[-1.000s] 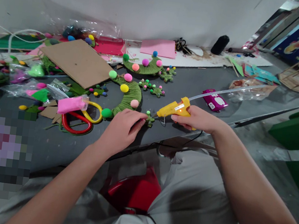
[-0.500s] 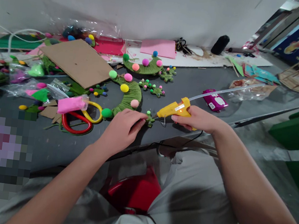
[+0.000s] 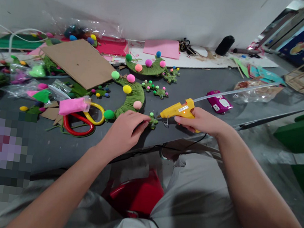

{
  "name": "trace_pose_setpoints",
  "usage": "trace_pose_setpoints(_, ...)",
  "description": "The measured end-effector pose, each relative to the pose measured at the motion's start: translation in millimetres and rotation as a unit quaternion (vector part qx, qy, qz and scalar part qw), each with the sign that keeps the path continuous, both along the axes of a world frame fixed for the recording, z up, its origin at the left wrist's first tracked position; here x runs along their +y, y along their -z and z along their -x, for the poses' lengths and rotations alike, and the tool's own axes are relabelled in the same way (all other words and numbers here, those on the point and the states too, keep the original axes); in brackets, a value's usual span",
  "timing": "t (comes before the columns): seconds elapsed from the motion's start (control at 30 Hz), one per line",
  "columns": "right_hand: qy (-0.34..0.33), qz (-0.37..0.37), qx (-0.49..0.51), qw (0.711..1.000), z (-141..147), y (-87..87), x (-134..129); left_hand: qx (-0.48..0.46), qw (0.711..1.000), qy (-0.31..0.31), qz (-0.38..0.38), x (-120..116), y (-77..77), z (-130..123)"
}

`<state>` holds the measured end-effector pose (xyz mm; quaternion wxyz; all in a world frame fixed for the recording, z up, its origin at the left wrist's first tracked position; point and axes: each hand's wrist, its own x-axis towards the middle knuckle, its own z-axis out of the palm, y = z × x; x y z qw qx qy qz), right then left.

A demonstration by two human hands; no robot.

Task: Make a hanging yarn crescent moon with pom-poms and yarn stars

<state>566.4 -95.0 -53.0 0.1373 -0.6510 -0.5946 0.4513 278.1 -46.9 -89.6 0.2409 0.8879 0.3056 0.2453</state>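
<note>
Head view: right hand (image 3: 202, 119) closes around glue gun (image 3: 178, 110); left hand (image 3: 123, 131) pinches green star (image 3: 153, 123) between the 2; best hold it still, nozzle (image 3: 160, 115) close.

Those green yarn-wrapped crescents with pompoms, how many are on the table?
2: the near crescent just beyond the left hand, and the far crescent behind it, toward the pink sheet. Others may be hidden.

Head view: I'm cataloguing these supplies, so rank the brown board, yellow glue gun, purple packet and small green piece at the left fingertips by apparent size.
1. Brown board
2. Yellow glue gun, partly covered by the right hand
3. Purple packet
4. Small green piece by the left hand
</note>
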Motion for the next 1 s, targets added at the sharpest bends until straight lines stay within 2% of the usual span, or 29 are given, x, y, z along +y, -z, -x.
trace_pose_setpoints(1.0, -0.005, 0.009, -0.011, 1.000, 0.2, -0.6, 0.5, 0.005, 1.000, 0.001, 0.005, -1.1, -3.8, -0.6)
